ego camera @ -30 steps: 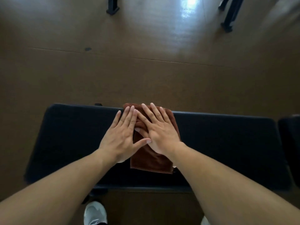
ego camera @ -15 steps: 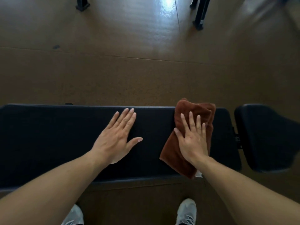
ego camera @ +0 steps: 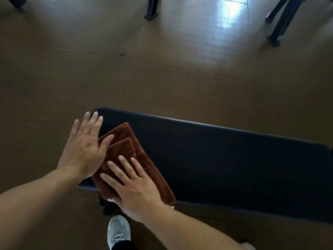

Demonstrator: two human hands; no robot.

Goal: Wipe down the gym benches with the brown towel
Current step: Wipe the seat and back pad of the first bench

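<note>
- The brown towel (ego camera: 129, 152) lies folded at the left end of the black bench (ego camera: 225, 159); it looks soft and light, likely to bunch, so flat palm pressure suits it.
- The right hand (ego camera: 134, 186) presses it, fingers spread.
- The left hand (ego camera: 84, 148) is open at the bench's left edge, its thumb on the towel.
- Nothing blocks the pad to the right; a shoe (ego camera: 119, 230) and frame legs (ego camera: 281, 20) stand clear.

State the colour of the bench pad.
Black, or a very dark navy: the bench pad shows only in the head view.
</note>
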